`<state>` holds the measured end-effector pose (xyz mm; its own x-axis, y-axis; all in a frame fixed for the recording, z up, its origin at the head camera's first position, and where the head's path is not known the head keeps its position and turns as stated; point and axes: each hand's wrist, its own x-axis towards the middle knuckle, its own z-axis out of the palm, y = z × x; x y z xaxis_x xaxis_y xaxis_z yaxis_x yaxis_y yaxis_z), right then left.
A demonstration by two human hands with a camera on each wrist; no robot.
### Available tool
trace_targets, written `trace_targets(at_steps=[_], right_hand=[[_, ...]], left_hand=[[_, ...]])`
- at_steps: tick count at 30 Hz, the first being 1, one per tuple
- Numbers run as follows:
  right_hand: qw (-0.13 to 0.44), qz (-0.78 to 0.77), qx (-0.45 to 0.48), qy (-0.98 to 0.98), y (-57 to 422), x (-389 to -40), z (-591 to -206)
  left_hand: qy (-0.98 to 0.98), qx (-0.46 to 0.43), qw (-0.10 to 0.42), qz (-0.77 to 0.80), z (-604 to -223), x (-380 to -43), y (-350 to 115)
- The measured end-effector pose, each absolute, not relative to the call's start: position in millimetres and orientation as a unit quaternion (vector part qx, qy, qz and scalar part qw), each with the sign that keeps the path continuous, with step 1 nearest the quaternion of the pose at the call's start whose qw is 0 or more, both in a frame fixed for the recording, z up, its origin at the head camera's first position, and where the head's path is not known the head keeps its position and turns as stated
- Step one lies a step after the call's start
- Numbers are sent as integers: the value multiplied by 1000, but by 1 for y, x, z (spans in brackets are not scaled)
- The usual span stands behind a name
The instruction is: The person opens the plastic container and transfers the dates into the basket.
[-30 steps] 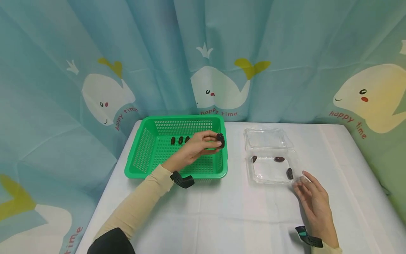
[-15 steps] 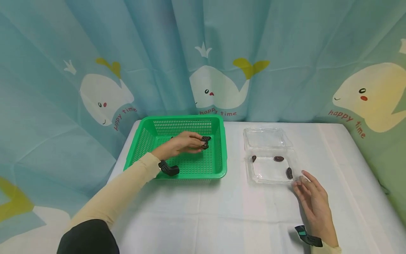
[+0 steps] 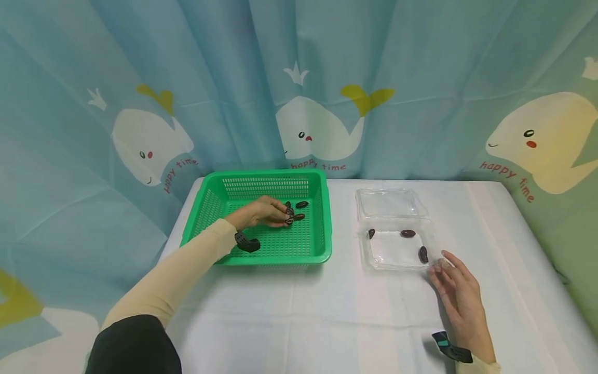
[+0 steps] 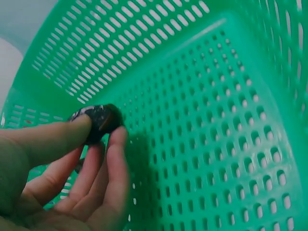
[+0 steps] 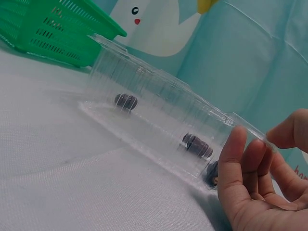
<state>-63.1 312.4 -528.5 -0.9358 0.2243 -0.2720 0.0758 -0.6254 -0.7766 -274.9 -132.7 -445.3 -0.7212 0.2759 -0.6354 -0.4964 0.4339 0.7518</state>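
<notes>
Inside the green plastic basket (image 3: pixel 268 261), my left hand (image 3: pixel 261 212) pinches a dark, glossy date (image 4: pixel 100 122) between thumb and fingers. Whether it grips more than one I cannot tell. Beside its fingertips lie other dates, one of them a loose date (image 3: pixel 302 204) toward the basket's right side; my hand hides part of the basket floor. At the right, my right hand (image 3: pixel 460 296) holds the near right rim of an open clear plastic box (image 3: pixel 397 267) between thumb and fingers. Apart from one another in that box lie a date (image 3: pixel 408 234), a second date (image 3: pixel 423 254) and a smaller-looking date (image 3: pixel 371 233).
The box's clear lid (image 3: pixel 391 202) lies folded back behind it. A white cloth (image 3: pixel 327 317) covers the table, and a blue whale-print curtain (image 3: pixel 224 104) hangs along the back and sides. Between basket and box runs a strip of tablecloth.
My left hand has moved left and down into the basket from near its right rim, uncovering dates on the basket's right side. My right hand stays at the box.
</notes>
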Motion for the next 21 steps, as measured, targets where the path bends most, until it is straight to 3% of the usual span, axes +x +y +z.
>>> trace_targets(at_steps=[21], right_hand=[[45,864,-175,-470,311,-63,-530]], left_hand=[[859,17,292,420,-457,-265,-136]])
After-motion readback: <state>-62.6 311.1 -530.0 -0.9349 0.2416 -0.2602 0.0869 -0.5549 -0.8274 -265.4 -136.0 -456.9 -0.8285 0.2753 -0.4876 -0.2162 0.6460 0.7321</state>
